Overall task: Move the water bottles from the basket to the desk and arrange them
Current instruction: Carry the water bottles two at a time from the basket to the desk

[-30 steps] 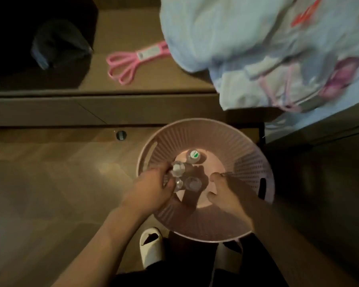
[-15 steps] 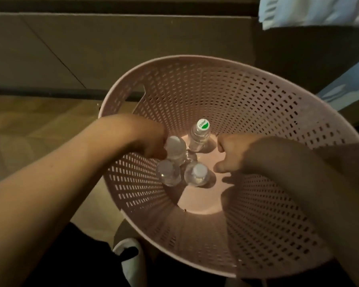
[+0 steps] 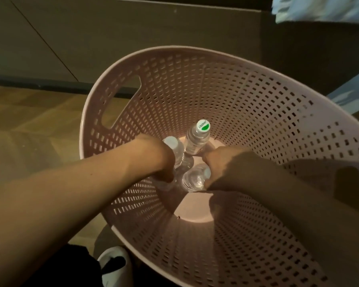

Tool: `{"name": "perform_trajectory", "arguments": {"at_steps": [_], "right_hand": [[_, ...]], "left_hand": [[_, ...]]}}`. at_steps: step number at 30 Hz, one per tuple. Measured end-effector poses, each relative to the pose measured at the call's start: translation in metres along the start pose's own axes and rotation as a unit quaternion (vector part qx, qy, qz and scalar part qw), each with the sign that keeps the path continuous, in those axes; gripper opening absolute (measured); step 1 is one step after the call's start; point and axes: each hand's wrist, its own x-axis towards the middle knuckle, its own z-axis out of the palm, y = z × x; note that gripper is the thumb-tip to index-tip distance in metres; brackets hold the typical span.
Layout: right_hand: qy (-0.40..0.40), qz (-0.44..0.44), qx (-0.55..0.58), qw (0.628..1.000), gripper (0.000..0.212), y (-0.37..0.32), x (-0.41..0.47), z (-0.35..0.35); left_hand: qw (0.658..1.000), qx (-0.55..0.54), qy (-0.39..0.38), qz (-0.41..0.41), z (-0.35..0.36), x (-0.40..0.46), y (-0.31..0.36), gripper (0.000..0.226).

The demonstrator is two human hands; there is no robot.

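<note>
The left hand [image 3: 153, 156] was deep inside the round pink perforated plastic basket [image 3: 257, 112], with its fingers curled down around the clear plastic water bottle with a pale cap [image 3: 173, 146] on the left side of the group; a second bottle seemed to be under the same hand, but the hand hid it too much to be sure. The right hand [image 3: 222, 164] was curled against the near clear water bottle [image 3: 195, 178], and it looked as if it gripped this bottle from the right side, though the fingers themselves were hidden.

All the bottles stood close together on the solid bottom of the basket. The far clear ribbed bottle with a white and green cap [image 3: 196, 139] stood free, just behind both hands. No desk was in the view.

In my judgement, the bottles could knock each other when the hands lift, because they touch or almost touch, and the free bottle could fall over. Smooth bottles held only near the top could also slip.

The cap of the far bottle carried small green writing, too small to read with certainty.

The basket stood on a brown wooden floor [image 3: 29, 125], with a white slipper [image 3: 114, 264] beside it.
</note>
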Motion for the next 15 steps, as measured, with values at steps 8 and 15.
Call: {"name": "perform_trajectory", "arguments": {"at_steps": [8,15], "right_hand": [[-0.035,0.01,-0.023,0.999,0.037,0.002,0.012,0.019],[0.044,-0.101,0.012,0.994,0.056,-0.019,0.016,0.023]], "left_hand": [[0.998,0.057,-0.036,0.01,-0.008,0.009,0.002,0.034],[0.998,0.041,-0.052,0.015,-0.007,0.014,0.0,0.038]]}}
